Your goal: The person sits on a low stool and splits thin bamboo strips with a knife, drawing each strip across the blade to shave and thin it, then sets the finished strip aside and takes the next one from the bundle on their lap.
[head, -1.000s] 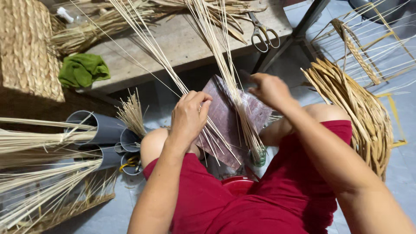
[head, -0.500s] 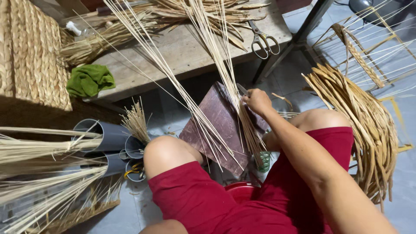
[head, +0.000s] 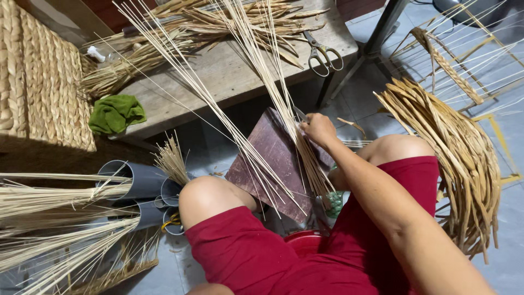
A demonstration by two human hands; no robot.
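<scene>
My right hand [head: 318, 129] is closed around a bundle of thin pale rattan reeds [head: 256, 71] where they cross the upper edge of a dark reddish-brown wooden board [head: 271, 158]. The board leans between my knees, above a red stool edge [head: 305, 243]. The reeds fan out upward over the workbench and their lower ends reach down past the board. My left hand is out of the picture. I sit in red shorts, both knees bare.
A wooden workbench [head: 229, 76] holds scissors [head: 322, 53], dried strips and a green cloth [head: 115, 113]. A woven basket [head: 41, 82] stands at left. Grey pipes [head: 136, 183] with reed bundles lie lower left. A large bunch of flat strips [head: 453, 158] curves at right.
My left hand, which rested on the reeds over the board a second ago, has withdrawn out of the picture. My right hand stays on the bundle at the board's top.
</scene>
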